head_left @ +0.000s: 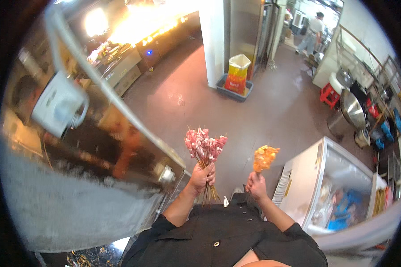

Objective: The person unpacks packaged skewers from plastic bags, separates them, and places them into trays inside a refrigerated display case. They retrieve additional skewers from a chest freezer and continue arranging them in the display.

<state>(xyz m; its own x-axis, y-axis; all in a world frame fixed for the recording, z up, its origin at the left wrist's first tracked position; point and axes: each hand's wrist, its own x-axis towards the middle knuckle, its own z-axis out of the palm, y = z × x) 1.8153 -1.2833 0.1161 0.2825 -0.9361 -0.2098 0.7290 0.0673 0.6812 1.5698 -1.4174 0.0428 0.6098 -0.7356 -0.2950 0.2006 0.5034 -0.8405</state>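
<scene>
My left hand [203, 176] is closed round the sticks of a thick bunch of raw meat skewers [204, 144]. Pink and white meat pieces fan out at the top, and the bare stick ends poke out below my fist. In my right hand [256, 185], also closed, is a smaller bunch of orange, sauce-coated skewers [265, 157], held upright. What the orange pieces are made of cannot be made out. Both bunches are raised in front of my body, apart from each other, over the reddish floor.
An open chest freezer [318, 178] with bagged food stands close on my right. To the left runs a metal-edged partition [133, 118]; large flames [147, 26] burn beyond it. A yellow-red sack [237, 75] sits in a grey tub [223, 84]. A person [315, 33] stands far back; pots [349, 111] line the right.
</scene>
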